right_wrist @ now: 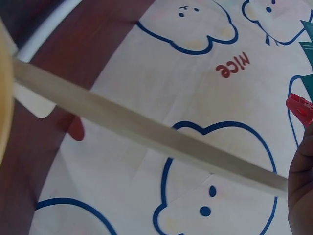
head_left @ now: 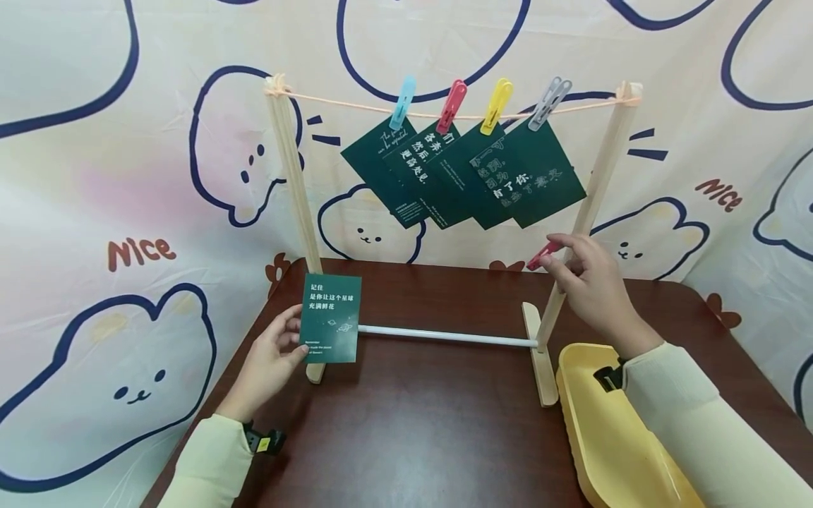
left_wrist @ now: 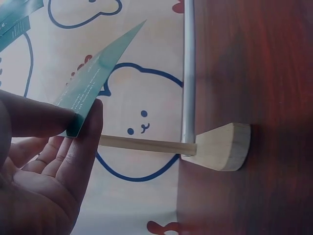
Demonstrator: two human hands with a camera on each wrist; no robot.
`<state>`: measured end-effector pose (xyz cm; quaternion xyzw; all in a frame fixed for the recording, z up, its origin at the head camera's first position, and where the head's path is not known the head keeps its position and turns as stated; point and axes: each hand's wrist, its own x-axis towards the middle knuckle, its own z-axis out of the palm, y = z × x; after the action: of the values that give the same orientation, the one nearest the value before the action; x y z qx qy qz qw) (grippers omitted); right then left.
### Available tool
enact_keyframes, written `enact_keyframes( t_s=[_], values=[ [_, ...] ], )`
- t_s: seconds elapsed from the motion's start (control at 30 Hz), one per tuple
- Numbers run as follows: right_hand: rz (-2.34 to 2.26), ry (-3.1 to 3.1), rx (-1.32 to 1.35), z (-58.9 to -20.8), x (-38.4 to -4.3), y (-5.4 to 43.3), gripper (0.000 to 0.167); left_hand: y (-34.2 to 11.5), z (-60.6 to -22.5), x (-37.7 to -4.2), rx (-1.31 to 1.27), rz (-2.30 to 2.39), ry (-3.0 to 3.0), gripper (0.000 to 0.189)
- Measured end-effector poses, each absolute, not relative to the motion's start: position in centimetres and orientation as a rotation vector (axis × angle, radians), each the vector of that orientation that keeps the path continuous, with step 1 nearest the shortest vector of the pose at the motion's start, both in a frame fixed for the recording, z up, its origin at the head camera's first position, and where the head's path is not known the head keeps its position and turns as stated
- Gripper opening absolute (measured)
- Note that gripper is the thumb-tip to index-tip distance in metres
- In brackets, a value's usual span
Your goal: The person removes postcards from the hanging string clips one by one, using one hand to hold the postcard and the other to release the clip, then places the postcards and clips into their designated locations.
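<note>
A green card (head_left: 331, 317) with white printing is pinched at its lower left edge by my left hand (head_left: 274, 353), held upright in front of the rack's left post. In the left wrist view, thumb and fingers grip a corner of the card (left_wrist: 93, 90). My right hand (head_left: 587, 282) pinches a red clothespin (head_left: 543, 255) beside the right post (head_left: 603, 169); the clothespin (right_wrist: 299, 105) also shows at the edge of the right wrist view. Above, several green cards (head_left: 533, 173) hang overlapping from a string (head_left: 343, 104), clipped by blue (head_left: 403, 102), red (head_left: 452, 106), yellow (head_left: 497, 106) and grey clothespins (head_left: 550, 104).
The wooden rack has a white crossbar (head_left: 444, 336) low down and feet (head_left: 541, 360) on the dark brown table (head_left: 432, 423). A yellow tray (head_left: 587, 416) lies at the right under my forearm. Behind hangs a cartoon-printed cloth (head_left: 152, 197).
</note>
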<state>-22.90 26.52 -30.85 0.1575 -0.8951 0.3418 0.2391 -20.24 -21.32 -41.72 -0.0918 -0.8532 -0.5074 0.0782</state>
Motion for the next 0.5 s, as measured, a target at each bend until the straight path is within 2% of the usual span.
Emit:
enact_keyframes(
  t_s=[0.5],
  values=[
    [1.003,-2.462,0.295,-33.9,-21.3,29.2,0.043,-20.7,-42.7,-19.4,-0.225,-1.540,-2.631,0.071]
  ],
)
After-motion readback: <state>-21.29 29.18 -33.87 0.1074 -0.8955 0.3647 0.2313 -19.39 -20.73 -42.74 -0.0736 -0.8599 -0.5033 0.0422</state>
